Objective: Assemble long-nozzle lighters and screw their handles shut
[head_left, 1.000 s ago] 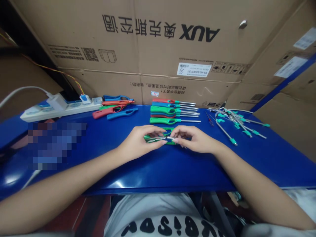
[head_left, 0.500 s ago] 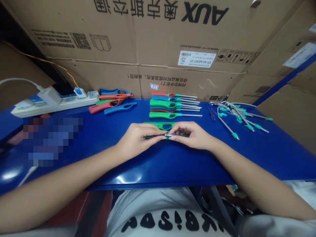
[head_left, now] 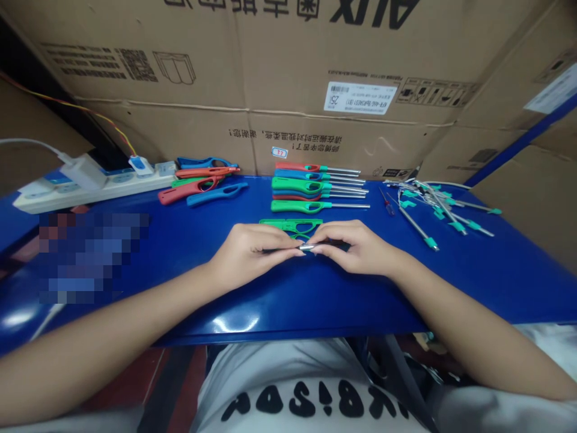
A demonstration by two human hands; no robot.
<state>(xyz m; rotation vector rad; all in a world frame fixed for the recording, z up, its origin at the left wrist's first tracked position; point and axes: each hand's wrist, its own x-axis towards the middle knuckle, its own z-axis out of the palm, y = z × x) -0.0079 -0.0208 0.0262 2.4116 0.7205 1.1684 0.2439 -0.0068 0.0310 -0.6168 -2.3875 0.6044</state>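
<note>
My left hand (head_left: 250, 249) and my right hand (head_left: 349, 246) meet at the middle of the blue table (head_left: 293, 288). Both pinch a thin metal tube (head_left: 307, 247) between their fingertips; its silver end shows between the hands. A green lighter shell (head_left: 291, 226) lies flat on the table just behind my fingers, apart from them.
A row of assembled lighters (head_left: 311, 187) with metal tubes lies behind. Loose red, blue and green shells (head_left: 201, 183) lie to the left by a white power strip (head_left: 85, 186). Several tubes with teal tips (head_left: 439, 207) lie at the right. Cardboard boxes (head_left: 288, 78) wall the back.
My hands drew the metal tube toward me, off the green shell, which now lies alone behind them. The camera tilted down a little.
</note>
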